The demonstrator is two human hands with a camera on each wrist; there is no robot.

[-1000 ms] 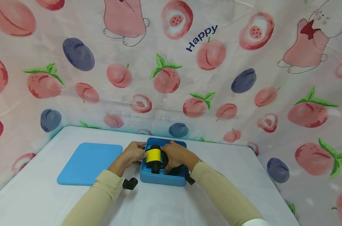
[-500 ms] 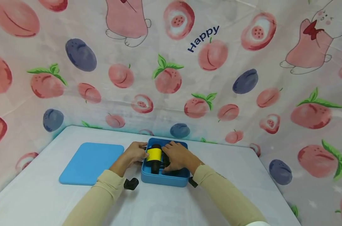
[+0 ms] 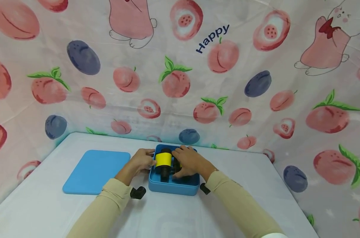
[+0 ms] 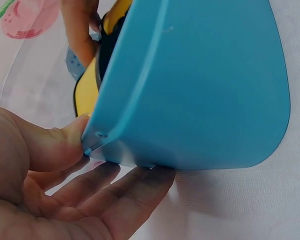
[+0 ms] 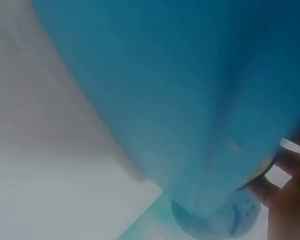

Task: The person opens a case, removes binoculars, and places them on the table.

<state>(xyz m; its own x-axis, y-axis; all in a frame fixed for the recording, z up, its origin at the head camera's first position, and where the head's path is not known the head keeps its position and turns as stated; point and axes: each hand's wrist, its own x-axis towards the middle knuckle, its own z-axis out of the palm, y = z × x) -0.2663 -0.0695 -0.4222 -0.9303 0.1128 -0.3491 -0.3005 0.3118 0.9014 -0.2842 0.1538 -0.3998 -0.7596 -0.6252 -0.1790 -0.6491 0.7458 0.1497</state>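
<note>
A pair of black and yellow binoculars (image 3: 163, 159) sits in a blue box (image 3: 174, 189), one barrel in plain sight and the other mostly under my right hand (image 3: 189, 161). That hand grips the right barrel from above, fingers over the far end and thumb near the front. My left hand (image 3: 142, 160) holds the box's left side. In the left wrist view, the left thumb (image 4: 65, 145) presses the rim while the fingers lie along the outer wall. The right wrist view is mostly filled by the blurred box wall (image 5: 165, 90), with part of the right hand (image 5: 290, 205) at the edge.
A flat blue lid (image 3: 96, 172) lies on the white table (image 3: 174, 218) to the left of the box. Behind the table hangs a fruit-print cloth (image 3: 156, 125). A dark wrist mount (image 3: 137, 192) juts out under the left sleeve.
The binoculars have shifted slightly up and to the right within the box, and some yellow on the right barrel now shows. The left hand keeps its hold on the box.
</note>
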